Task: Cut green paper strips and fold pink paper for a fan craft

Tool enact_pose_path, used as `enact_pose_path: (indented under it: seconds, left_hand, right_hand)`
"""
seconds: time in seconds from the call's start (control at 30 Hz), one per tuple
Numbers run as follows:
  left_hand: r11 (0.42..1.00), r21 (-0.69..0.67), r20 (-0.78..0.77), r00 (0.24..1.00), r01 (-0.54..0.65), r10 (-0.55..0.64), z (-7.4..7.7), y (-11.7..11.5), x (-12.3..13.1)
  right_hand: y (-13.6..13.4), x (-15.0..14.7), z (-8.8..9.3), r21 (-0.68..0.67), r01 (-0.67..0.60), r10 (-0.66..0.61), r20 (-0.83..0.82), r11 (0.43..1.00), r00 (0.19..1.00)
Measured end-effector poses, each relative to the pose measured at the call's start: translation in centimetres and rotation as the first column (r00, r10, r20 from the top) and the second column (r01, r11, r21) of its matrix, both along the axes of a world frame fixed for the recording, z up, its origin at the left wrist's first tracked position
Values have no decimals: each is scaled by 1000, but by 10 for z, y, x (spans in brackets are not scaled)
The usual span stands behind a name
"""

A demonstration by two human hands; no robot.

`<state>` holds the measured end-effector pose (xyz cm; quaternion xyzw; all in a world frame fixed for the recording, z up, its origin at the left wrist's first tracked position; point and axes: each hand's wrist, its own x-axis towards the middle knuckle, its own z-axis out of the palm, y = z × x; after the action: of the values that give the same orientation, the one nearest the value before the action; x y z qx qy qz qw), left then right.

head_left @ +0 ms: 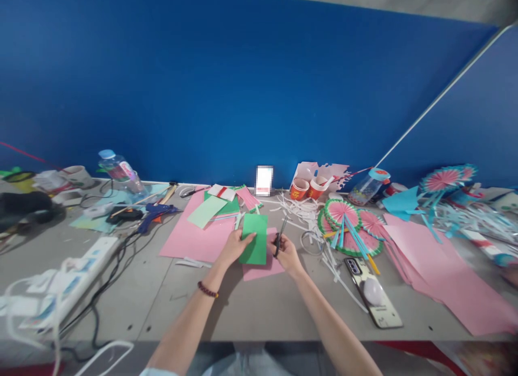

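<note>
My left hand (237, 246) pinches the left edge of a green paper sheet (256, 238), holding it just above the table. My right hand (286, 251) is closed around the handles of a pair of scissors (280, 236), whose blades point up beside the sheet's right edge. A small pink sheet (261, 269) lies on the table under the green one. A large pink sheet (194, 236) lies to the left of my left hand.
Watermelon-patterned paper fans (348, 225) and white paper strips (303, 211) lie to the right. A phone (372, 292) rests near the front edge. A glue gun (156, 214), cables and a power strip (81, 268) sit left. Paper cups (309, 188) and bottles stand by the blue wall.
</note>
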<state>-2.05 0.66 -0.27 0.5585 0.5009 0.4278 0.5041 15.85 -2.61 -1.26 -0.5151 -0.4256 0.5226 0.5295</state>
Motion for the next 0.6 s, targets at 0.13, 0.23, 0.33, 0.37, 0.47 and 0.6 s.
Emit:
enact_pose_path:
  seconds: [0.13,0.23,0.33,0.37,0.47,0.6]
  left_hand:
    - [990,116,-68,993,-85,93,-2,2,-1]
    - [966,133,1,975,-220,222,0,3,-2]
    - [951,34,124,946,-306,300,-1,6,-3]
    - [952,-19,162,938,-307,306,-1,7,-4]
    - [950,-138,264,915,-278,306,-3,8,-4]
    - [955,-162,428,855,-248,294,-1,9,-5]
  right_hand:
    - [1,1,-1,-98,-14,15,4,995,1000]
    - [1,1,-4,-118,-54,52,-22,992,998]
    - [0,1,-7,-106,-91,87,-44,990,995]
    - [-1,0,-8,-105,-103,99,-44,989,994]
    - [-3,0,-8,-113,-150,147,-38,982,988]
    - [-6,-2,-4,-129,-233,225,-72,964,972]
